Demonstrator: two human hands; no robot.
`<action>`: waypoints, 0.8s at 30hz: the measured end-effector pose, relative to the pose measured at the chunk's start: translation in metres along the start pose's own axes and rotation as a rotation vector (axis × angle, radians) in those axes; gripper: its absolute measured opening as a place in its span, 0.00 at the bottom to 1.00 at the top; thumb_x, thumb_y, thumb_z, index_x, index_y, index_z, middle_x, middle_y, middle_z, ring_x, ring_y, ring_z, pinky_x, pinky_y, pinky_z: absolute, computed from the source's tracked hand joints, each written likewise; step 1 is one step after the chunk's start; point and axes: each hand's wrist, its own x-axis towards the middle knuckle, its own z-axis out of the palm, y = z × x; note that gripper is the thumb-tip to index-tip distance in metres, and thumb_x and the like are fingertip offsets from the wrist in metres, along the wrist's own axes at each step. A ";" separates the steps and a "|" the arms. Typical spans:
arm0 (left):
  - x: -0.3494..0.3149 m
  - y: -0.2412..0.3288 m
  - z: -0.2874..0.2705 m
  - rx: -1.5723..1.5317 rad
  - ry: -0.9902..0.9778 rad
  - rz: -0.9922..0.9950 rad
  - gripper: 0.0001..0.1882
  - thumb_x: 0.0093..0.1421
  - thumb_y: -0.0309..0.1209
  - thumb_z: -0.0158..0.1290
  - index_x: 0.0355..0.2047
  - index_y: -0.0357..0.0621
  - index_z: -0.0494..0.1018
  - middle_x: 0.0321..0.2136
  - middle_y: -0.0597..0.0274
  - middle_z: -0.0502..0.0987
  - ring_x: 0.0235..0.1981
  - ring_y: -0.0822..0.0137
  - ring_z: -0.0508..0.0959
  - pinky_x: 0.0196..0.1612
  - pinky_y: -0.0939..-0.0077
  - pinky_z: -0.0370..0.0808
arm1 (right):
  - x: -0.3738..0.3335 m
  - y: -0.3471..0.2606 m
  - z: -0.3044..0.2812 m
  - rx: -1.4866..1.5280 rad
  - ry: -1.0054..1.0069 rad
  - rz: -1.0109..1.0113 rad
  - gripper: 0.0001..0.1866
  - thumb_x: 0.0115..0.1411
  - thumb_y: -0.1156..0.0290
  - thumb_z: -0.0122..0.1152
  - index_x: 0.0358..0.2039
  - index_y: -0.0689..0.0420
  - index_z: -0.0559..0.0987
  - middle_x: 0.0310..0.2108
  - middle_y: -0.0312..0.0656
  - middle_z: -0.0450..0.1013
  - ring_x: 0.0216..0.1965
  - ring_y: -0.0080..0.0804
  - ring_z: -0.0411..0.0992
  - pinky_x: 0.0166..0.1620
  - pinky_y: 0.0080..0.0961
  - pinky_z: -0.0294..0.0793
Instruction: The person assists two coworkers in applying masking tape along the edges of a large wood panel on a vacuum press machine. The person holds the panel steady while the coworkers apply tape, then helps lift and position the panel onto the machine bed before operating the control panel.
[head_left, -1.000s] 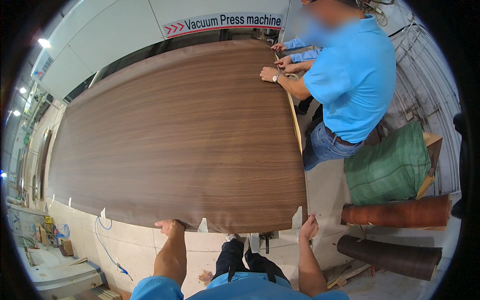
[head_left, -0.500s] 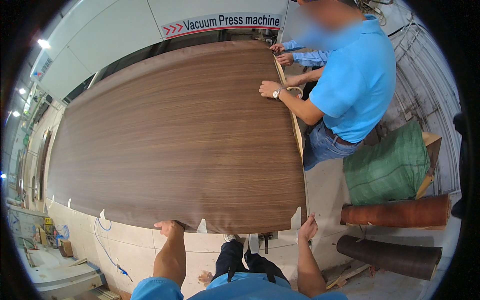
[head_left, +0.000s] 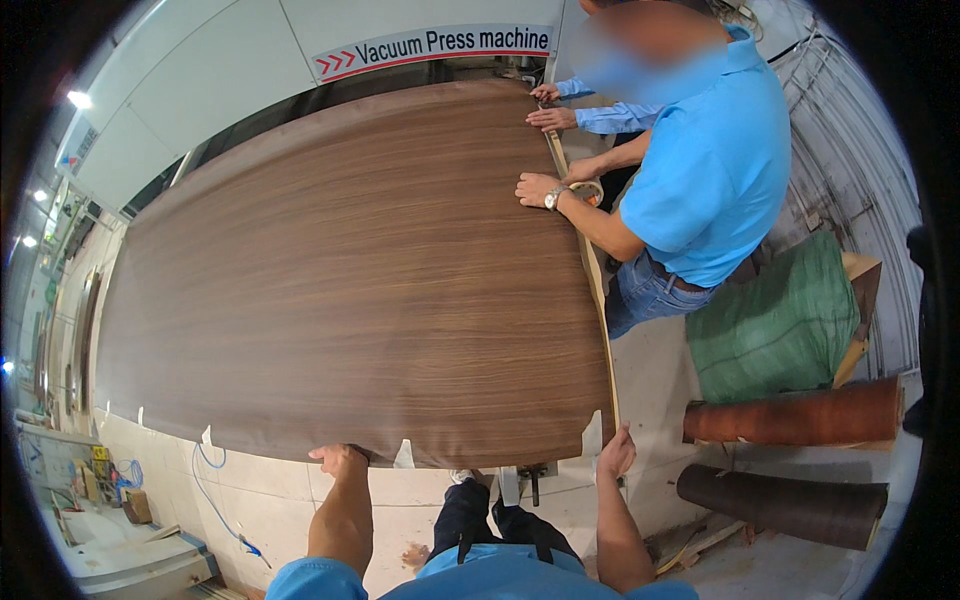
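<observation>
A large brown wood-grain sheet (head_left: 350, 280) covers a long, flat panel-like surface before me. My left hand (head_left: 340, 459) grips its near edge, fingers pointing left and partly hidden at the rim. At the near right corner, my right hand (head_left: 616, 453) is closed on the edge, its thumb side up, beside the lower end of a pale strip (head_left: 597, 275). Pale tape pieces, such as this tab (head_left: 592, 436) and another (head_left: 404, 454), fold over the near edge. A co-worker's hand (head_left: 540, 190) with a wristwatch presses the right side, close to a tape roll (head_left: 590, 193).
Long blue sleeves (head_left: 615, 118) show a second person at the far right corner. Behind the sheet stands a grey-white machine (head_left: 220, 70). A green sack (head_left: 775, 320), a reddish roll (head_left: 795, 418) and a dark brown roll (head_left: 780, 505) lie at right. A blue hose (head_left: 200, 485) hangs at left.
The long-sleeved person's hands have shifted left onto the far corner. The pale strip shows farther down the right edge, toward my right hand. My own hands stay in place.
</observation>
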 end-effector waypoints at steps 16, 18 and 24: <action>0.023 -0.006 0.010 0.028 0.116 -0.018 0.41 0.69 0.58 0.39 0.55 0.26 0.73 0.53 0.39 0.78 0.55 0.42 0.77 0.62 0.54 0.71 | 0.002 0.002 -0.002 -0.028 -0.017 -0.024 0.40 0.69 0.38 0.37 0.43 0.62 0.85 0.43 0.57 0.80 0.47 0.62 0.77 0.50 0.50 0.73; 0.026 -0.008 0.012 0.022 0.111 -0.020 0.41 0.69 0.59 0.39 0.55 0.26 0.73 0.53 0.39 0.78 0.56 0.42 0.77 0.62 0.54 0.71 | 0.001 -0.001 -0.003 -0.019 -0.008 -0.017 0.40 0.69 0.37 0.37 0.42 0.62 0.85 0.42 0.57 0.81 0.45 0.61 0.77 0.49 0.50 0.73; 0.018 -0.007 0.008 -0.009 0.042 -0.007 0.42 0.71 0.58 0.33 0.59 0.24 0.69 0.56 0.37 0.75 0.58 0.40 0.74 0.64 0.52 0.70 | -0.003 -0.006 -0.006 0.001 0.005 -0.008 0.41 0.69 0.36 0.38 0.41 0.63 0.86 0.40 0.56 0.81 0.43 0.60 0.78 0.47 0.49 0.74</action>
